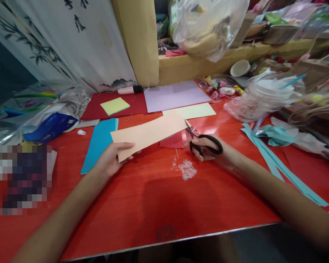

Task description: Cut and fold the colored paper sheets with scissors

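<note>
My left hand (113,157) pinches the near left corner of a long peach paper strip (150,133), thumb on top and fingers beneath. The strip is held above the table, slanting up to the right. In my right hand (208,148) is a pair of black-handled scissors (219,142), fingers through the loops. The scissor blades meet the strip's far right end; whether they are closed on it I cannot tell. Beneath the scissors lies a red paper piece (171,141), partly hidden. A blue paper strip (95,146) lies left of the peach one.
Behind lie lilac paper (178,95), pale green paper (203,110) and a yellow square (115,106). Small white scraps (188,170) sit on the red table (142,204). Turquoise strips (287,175) and plastic bags (265,95) crowd the right; a blue packet (52,128) stands left.
</note>
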A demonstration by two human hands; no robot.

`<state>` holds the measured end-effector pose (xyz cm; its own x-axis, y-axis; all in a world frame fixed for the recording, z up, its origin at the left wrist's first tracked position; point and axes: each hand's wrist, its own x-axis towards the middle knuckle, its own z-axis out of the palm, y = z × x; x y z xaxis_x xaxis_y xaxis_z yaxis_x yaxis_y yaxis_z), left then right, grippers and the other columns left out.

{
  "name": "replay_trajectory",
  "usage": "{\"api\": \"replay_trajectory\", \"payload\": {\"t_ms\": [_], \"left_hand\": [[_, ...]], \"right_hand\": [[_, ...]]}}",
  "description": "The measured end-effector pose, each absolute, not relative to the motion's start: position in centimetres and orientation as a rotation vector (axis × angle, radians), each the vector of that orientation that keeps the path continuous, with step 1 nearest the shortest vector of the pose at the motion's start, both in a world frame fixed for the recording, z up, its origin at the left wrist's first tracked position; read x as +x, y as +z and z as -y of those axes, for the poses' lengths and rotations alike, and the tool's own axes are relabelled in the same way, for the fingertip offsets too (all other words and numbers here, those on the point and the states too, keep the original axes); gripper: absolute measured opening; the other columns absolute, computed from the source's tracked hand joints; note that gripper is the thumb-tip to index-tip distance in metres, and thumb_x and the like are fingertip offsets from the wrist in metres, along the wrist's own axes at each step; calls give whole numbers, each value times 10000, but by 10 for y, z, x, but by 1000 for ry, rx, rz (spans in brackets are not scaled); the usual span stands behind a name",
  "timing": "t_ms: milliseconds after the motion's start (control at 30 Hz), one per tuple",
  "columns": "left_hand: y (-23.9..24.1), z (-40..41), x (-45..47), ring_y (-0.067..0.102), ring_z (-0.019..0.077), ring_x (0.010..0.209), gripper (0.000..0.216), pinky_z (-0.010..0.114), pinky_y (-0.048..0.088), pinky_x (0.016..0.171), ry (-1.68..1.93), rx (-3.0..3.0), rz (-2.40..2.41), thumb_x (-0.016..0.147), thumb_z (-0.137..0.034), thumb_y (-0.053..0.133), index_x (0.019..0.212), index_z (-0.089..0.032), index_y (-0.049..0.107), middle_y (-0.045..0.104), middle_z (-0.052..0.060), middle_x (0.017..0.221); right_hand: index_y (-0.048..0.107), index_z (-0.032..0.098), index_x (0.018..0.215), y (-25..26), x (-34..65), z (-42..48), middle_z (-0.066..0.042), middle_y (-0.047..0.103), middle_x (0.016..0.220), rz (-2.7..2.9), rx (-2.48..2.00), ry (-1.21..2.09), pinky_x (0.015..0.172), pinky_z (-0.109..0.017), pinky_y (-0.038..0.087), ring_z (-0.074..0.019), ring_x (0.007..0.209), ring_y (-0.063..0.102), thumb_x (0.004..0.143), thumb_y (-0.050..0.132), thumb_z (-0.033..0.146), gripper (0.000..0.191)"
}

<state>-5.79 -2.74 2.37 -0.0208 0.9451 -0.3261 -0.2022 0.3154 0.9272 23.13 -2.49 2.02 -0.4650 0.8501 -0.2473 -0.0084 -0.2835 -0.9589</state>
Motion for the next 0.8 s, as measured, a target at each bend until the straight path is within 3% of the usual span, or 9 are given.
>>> {"api": "replay_trajectory", "payload": {"t_ms": [300,500,800], "left_hand": [[28,31,-53,631,156,575,460,207,497,354,1189,886,-1308,566,-133,720,1011,-193,624,678,36,853],[34,35,-53,626,173,616,419,238,519,365,1259,1020,-1304,596,-166,713,999,-232,622,669,33,900],[38,37,-51,622,181,643,411,254,529,355,1291,1018,-1250,595,-153,723,983,-243,619,666,13,874]], "right_hand": [[616,151,843,22,233,25,-3,517,596,1369,-1122,1802,372,-234,129,-71,467,422,773,558,421,286],[601,137,742,26,232,27,-20,529,629,1415,-1202,1713,367,-211,236,-76,492,446,749,578,454,318],[577,145,1005,27,232,25,-41,528,761,1460,-1197,1616,415,-208,376,-121,648,486,736,605,454,410]]}}
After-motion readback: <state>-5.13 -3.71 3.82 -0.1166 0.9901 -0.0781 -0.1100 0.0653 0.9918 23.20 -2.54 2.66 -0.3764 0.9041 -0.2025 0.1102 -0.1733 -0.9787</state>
